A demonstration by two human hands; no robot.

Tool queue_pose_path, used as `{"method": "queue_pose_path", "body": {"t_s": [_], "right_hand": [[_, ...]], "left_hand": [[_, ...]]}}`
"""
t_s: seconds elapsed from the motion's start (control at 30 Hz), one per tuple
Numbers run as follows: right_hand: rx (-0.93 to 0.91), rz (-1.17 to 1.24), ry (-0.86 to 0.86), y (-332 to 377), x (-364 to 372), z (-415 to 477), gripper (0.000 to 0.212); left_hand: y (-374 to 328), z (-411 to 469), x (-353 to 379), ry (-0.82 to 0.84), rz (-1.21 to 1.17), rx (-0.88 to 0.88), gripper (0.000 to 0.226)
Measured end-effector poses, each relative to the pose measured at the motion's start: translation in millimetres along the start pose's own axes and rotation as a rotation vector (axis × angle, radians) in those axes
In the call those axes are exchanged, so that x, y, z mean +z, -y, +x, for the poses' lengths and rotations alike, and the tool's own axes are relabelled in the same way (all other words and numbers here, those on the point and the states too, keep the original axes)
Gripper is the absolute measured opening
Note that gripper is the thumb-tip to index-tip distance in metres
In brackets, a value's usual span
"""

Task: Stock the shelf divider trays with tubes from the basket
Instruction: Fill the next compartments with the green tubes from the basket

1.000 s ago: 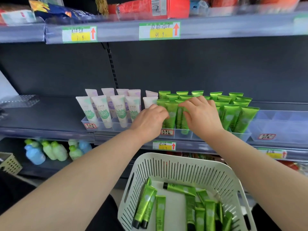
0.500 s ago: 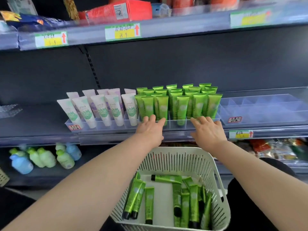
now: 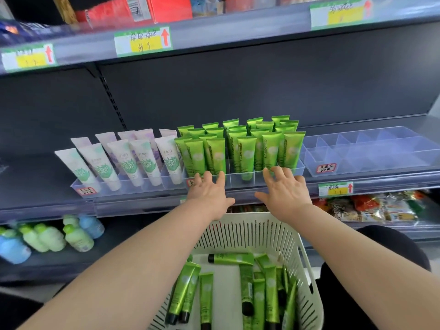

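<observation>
Several green tubes stand upright in a clear divider tray on the middle shelf. My left hand rests with straight fingers against the tray's front left edge. My right hand lies the same way at the front right edge. Neither hand holds anything. Below my arms sits a white slotted basket with several loose green tubes lying in it.
A tray of white tubes stands to the left of the green ones. An empty clear divider tray sits to the right. Bottles and snack packs fill the lower shelf. Price labels line the shelf edges.
Both hands came off the green tubes and dropped to the tray's front edge, fingers straightening. The view has shifted, so the shelf now sits more to the left.
</observation>
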State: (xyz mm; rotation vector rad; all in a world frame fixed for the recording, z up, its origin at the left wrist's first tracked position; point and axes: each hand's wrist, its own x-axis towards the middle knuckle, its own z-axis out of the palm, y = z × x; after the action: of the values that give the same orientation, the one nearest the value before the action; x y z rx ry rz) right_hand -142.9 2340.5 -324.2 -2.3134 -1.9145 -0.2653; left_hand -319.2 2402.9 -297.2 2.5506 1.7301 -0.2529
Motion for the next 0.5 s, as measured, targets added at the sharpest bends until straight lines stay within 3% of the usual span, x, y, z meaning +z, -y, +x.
{"method": "queue_pose_path", "body": {"t_s": [0.5], "right_hand": [[0.029, 0.027, 0.048, -6, 2, 41, 0.073]], "left_hand": [[3, 39, 0, 0.026, -0.034, 0.007, 0.091]]}}
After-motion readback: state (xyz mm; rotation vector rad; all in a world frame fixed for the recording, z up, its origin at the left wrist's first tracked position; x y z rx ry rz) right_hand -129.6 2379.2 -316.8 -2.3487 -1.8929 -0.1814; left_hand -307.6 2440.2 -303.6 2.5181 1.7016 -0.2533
